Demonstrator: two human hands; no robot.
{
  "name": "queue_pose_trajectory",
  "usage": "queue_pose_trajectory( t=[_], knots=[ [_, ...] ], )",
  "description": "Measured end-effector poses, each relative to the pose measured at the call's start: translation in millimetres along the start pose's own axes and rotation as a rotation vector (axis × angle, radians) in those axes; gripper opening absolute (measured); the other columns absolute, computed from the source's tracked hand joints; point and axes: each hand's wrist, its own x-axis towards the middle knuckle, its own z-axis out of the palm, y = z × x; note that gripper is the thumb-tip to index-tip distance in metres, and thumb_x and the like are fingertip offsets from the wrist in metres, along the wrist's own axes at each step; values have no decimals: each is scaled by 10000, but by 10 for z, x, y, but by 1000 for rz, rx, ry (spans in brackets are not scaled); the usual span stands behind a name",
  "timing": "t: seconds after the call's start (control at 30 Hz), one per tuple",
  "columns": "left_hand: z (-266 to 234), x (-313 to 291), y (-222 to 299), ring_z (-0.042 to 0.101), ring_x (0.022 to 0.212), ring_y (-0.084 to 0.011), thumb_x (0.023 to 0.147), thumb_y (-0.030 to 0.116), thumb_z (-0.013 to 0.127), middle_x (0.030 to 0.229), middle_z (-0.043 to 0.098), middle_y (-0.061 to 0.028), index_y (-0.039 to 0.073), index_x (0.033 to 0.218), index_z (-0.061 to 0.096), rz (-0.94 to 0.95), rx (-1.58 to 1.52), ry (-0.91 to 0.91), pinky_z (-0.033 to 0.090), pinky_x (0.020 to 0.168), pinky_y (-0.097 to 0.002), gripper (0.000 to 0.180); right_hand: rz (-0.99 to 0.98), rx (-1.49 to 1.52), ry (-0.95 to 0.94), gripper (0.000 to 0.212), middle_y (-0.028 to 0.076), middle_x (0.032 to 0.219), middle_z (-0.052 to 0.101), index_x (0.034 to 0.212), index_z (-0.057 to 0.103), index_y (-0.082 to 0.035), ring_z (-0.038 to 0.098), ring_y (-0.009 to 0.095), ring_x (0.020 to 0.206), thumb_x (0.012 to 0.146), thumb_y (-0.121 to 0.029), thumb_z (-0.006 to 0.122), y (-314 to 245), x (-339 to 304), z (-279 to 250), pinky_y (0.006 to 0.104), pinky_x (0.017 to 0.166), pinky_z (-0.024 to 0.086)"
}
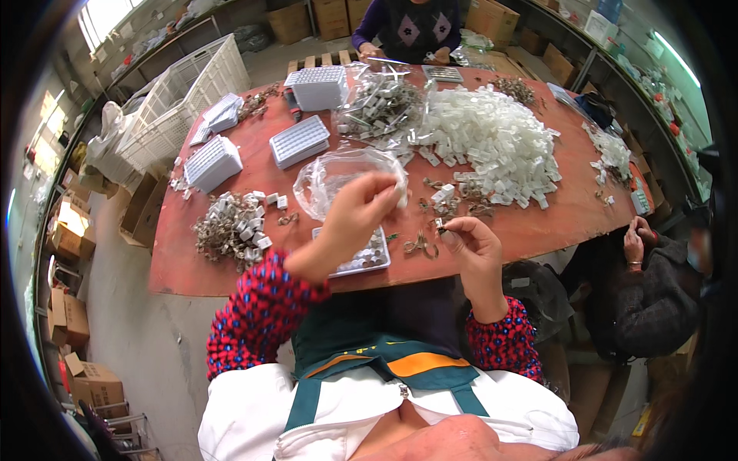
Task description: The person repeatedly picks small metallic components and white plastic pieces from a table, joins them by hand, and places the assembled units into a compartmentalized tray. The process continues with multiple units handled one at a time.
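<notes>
the left hand was raised above the bench, with the forearm in a red and blue patterned sleeve coming up from the lower left and the wrist bent. its fingers were curled together and closed on the edge of a clear plastic bag, which lay open on the bench just behind the hand. under this hand stood a small white tray, partly hidden by the wrist, with small round parts in rows.

the right hand was lower, near the front edge of the bench, with the forearm coming straight up from below and the palm turned to the left. its thumb and first fingers were pinched together on a small white clip. the clip stuck out from the fingertips to the upper left; it was too small to tell its long axis with certainty. just left of this hand, a bent metal spring piece lay flat on the bench, not touched by any finger.

behind the hands were a big heap of white plastic clips, a pile of metal parts in a clear bag, and several white ribbed trays. left of the tray lay a mixed pile of metal and white pieces. a white plastic crate stood at the left end of the bench. another person in a dark purple sweater sat at the far side, and a third person's hand was visible at the right.
</notes>
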Motion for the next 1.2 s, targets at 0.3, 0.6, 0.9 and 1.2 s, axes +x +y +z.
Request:
queue_pose_trajectory(
  t=[0.3,0.6,0.9,1.2],
  knots=[
    [57,-1067,-385,696,1037,-181,1019,139,624,1233,673,-147,-38,1286,575,184,-436,168,581,934,-328,324,-273,-528,-242,103,70,985,664,1017,727,14,634,87,727,915,7,712,-140,-27,719,210,633,489],
    [-27,-1108,-495,684,983,-134,1023,83,602,1190,700,-115,-43,1284,618,213,-338,248,589,886,-282,291,-54,-392,-296,151,82,1012,661,1052,744,-4,662,131,849,905,-35,739,-31,-24,813,239,662,525],
    [-32,-1166,-584,704,989,-186,887,-91,709,1116,717,-131,-70,1179,656,257,-387,247,604,885,-325,297,246,4,-340,172,68,1073,651,1091,724,60,673,116,926,955,-41,695,99,-64,684,235,829,563],
    [-58,-1173,-618,707,961,-172,884,-76,721,1054,726,-110,-44,1125,666,270,-293,239,597,874,-310,249,406,116,-414,196,79,1024,708,1099,704,72,683,127,934,984,-83,669,104,-9,582,257,833,571]
  ],
)
